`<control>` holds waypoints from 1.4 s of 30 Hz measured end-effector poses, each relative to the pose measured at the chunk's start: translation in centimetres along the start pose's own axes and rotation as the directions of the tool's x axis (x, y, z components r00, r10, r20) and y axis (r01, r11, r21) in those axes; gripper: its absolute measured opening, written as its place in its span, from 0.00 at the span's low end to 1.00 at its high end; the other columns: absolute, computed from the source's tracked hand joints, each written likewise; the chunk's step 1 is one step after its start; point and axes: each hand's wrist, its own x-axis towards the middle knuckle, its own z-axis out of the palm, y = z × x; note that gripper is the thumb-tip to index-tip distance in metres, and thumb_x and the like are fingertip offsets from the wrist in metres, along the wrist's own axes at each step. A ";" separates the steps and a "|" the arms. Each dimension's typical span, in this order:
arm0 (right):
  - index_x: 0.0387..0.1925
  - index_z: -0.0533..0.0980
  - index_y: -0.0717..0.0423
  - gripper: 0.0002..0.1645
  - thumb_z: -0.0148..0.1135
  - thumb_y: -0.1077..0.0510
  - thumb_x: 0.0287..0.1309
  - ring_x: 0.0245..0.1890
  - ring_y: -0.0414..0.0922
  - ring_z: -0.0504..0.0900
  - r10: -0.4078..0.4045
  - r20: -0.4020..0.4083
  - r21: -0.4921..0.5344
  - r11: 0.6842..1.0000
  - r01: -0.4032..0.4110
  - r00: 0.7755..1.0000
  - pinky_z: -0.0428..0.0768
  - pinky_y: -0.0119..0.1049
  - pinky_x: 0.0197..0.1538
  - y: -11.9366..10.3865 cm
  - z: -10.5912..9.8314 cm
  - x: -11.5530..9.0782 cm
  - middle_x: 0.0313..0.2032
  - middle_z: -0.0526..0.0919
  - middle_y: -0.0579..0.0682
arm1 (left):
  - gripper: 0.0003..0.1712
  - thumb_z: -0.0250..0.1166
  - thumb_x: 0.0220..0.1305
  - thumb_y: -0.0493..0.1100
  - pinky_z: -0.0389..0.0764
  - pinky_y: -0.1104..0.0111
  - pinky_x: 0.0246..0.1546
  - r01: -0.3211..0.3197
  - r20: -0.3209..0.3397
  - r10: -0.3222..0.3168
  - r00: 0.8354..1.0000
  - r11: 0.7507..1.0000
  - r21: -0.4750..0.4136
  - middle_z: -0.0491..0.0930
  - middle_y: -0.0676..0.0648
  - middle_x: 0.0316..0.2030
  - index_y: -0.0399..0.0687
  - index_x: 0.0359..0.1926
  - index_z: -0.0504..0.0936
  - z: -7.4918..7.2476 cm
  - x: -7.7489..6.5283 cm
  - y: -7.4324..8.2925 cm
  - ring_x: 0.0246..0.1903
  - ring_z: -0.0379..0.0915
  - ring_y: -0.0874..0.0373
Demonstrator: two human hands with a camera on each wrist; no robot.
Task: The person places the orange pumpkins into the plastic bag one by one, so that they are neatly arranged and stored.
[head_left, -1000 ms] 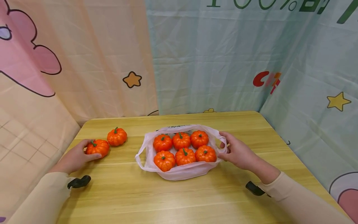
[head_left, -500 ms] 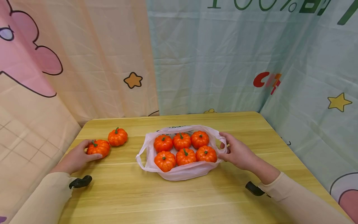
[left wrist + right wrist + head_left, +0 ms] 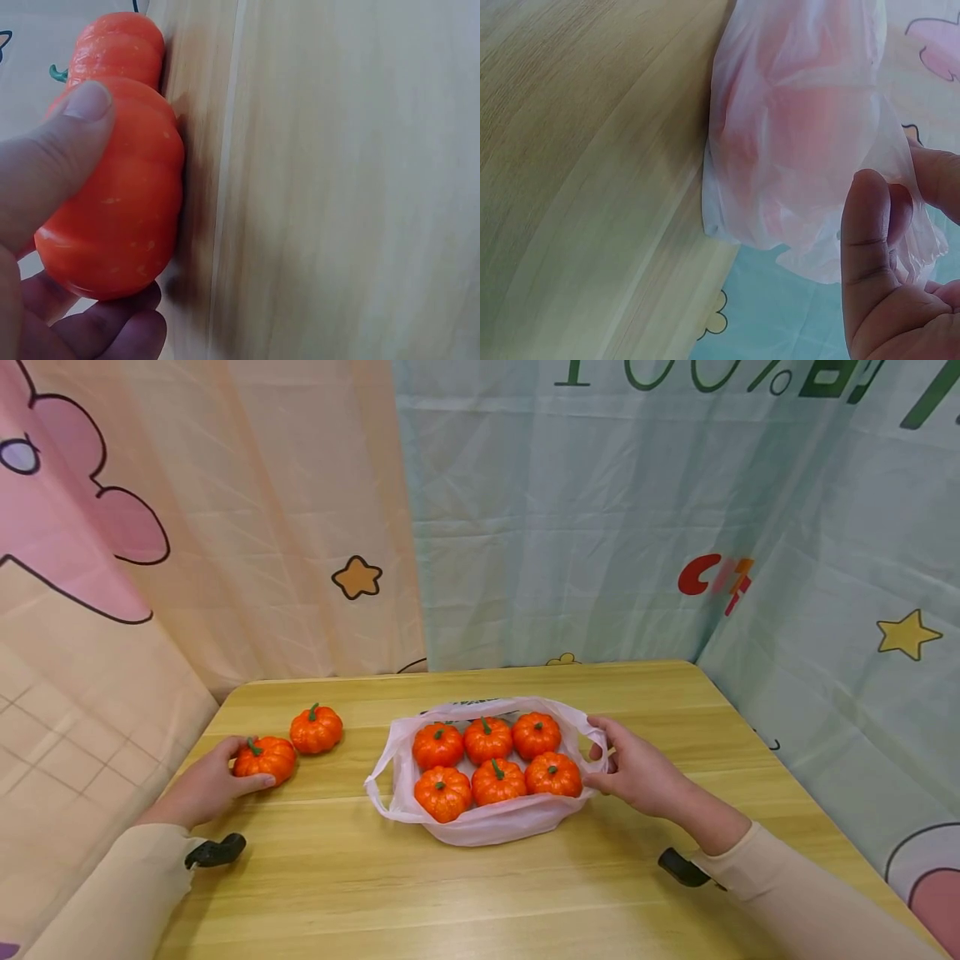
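Note:
My left hand grips a small orange pumpkin with a green stem, thumb on the near side and fingers curled behind it. In the left wrist view the thumb lies across the pumpkin, low over the wood. Just beyond it, a second pumpkin sits on the table. Mid-table stands a translucent pinkish-white plastic bag, its mouth spread wide, with several pumpkins in two rows inside. At its right end my right hand pinches the handle between thumb and fingers; the right wrist view shows the bag side-on.
The pale wooden table has rounded far corners. Printed fabric hangs behind it and along both sides. A black strap end sticks out at the left cuff, another black piece at the right cuff.

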 end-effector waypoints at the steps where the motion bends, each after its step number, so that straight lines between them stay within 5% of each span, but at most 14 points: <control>1: 0.77 0.55 0.68 0.52 0.74 0.64 0.61 0.29 0.45 0.73 0.002 0.000 0.000 1.000 -0.002 1.000 0.80 0.31 0.31 0.0 0.0 0.0 0.44 0.75 0.55 | 0.54 0.71 0.66 0.65 0.71 0.35 0.59 -0.003 -0.002 0.003 1.000 1.000 0.005 0.72 0.23 0.63 0.27 0.71 0.63 0.0 0.0 0.0 0.57 0.72 0.27; 7: 0.78 0.55 0.68 0.52 0.74 0.63 0.61 0.29 0.45 0.74 0.007 0.003 -0.005 1.000 -0.007 1.000 0.80 0.31 0.31 0.1 0.0 0.0 0.44 0.75 0.55 | 0.54 0.69 0.68 0.65 0.73 0.36 0.58 -0.008 -0.031 0.008 0.999 1.000 -0.005 0.71 0.21 0.64 0.26 0.73 0.62 -0.2 0.2 -0.2 0.58 0.71 0.25; 13: 0.78 0.54 0.67 0.52 0.74 0.63 0.62 0.29 0.46 0.75 0.010 0.002 -0.013 1.000 -0.010 1.000 0.81 0.32 0.32 0.0 -0.2 0.1 0.45 0.76 0.55 | 0.54 0.67 0.72 0.62 0.78 0.63 0.44 0.002 -0.108 -0.014 0.994 0.994 -0.113 0.68 0.21 0.67 0.27 0.77 0.57 -1.9 0.0 1.0 0.57 0.74 0.26; 18: 0.79 0.54 0.66 0.52 0.74 0.63 0.62 0.30 0.46 0.76 0.025 0.001 -0.019 0.999 -0.025 1.000 0.82 0.32 0.33 -0.1 -0.3 0.1 0.46 0.76 0.55 | 0.54 0.67 0.72 0.62 0.76 0.74 0.34 -0.036 -0.153 0.017 0.988 0.991 -0.128 0.72 0.23 0.64 0.32 0.81 0.54 -3.0 -0.2 3.3 0.54 0.76 0.31; 23: 0.79 0.55 0.65 0.52 0.74 0.62 0.62 0.31 0.46 0.76 0.038 0.003 -0.025 0.999 -0.038 0.999 0.82 0.32 0.34 -0.3 -0.2 0.2 0.46 0.76 0.55 | 0.50 0.70 0.72 0.55 0.76 0.83 0.36 -0.138 -0.203 0.101 0.974 0.974 -0.180 0.72 0.25 0.63 0.34 0.81 0.56 -2.8 0.0 6.2 0.55 0.77 0.30; 27: 0.79 0.54 0.65 0.53 0.75 0.62 0.62 0.32 0.46 0.77 0.041 0.003 -0.025 0.999 -0.041 0.999 0.83 0.32 0.34 -0.4 -0.2 0.2 0.46 0.76 0.55 | 0.49 0.69 0.72 0.53 0.72 0.88 0.40 -0.188 -0.182 0.149 0.972 0.957 -0.219 0.67 0.26 0.68 0.35 0.81 0.56 -2.5 -0.1 9.2 0.56 0.77 0.31; 30: 0.79 0.54 0.65 0.53 0.74 0.62 0.62 0.32 0.46 0.77 0.040 0.001 -0.023 0.999 -0.040 0.999 0.83 0.32 0.34 -0.4 -0.2 0.1 0.46 0.76 0.55 | 0.51 0.69 0.72 0.55 0.72 0.84 0.44 -0.187 -0.150 0.159 0.976 0.963 -0.197 0.66 0.28 0.71 0.37 0.82 0.56 -2.1 -0.1 11.2 0.56 0.75 0.35; 34: 0.79 0.54 0.65 0.53 0.75 0.62 0.61 0.32 0.46 0.77 0.036 0.001 -0.026 0.999 -0.036 0.999 0.83 0.32 0.34 -0.4 -0.2 0.1 0.46 0.76 0.55 | 0.52 0.70 0.71 0.57 0.81 0.59 0.58 -0.204 -0.120 0.182 0.976 0.957 -0.207 0.66 0.30 0.73 0.39 0.82 0.55 -1.3 0.0 13.4 0.59 0.73 0.37; 37: 0.79 0.55 0.66 0.52 0.75 0.62 0.61 0.31 0.46 0.76 0.028 0.000 -0.024 0.999 -0.028 1.000 0.82 0.32 0.34 -0.3 -0.2 0.1 0.46 0.76 0.55 | 0.53 0.71 0.70 0.58 0.77 0.41 0.64 -0.227 -0.097 0.209 0.973 0.944 -0.239 0.65 0.31 0.74 0.39 0.82 0.55 -0.6 0.2 14.7 0.63 0.71 0.35; 42: 0.78 0.54 0.67 0.51 0.74 0.63 0.62 0.30 0.46 0.75 0.009 0.002 -0.021 1.000 -0.009 1.000 0.81 0.31 0.32 -0.2 -0.1 0.1 0.45 0.75 0.55 | 0.52 0.72 0.68 0.57 0.78 0.41 0.65 -0.274 -0.072 0.265 0.962 0.933 -0.233 0.65 0.33 0.75 0.40 0.82 0.58 0.7 0.7 16.6 0.66 0.71 0.35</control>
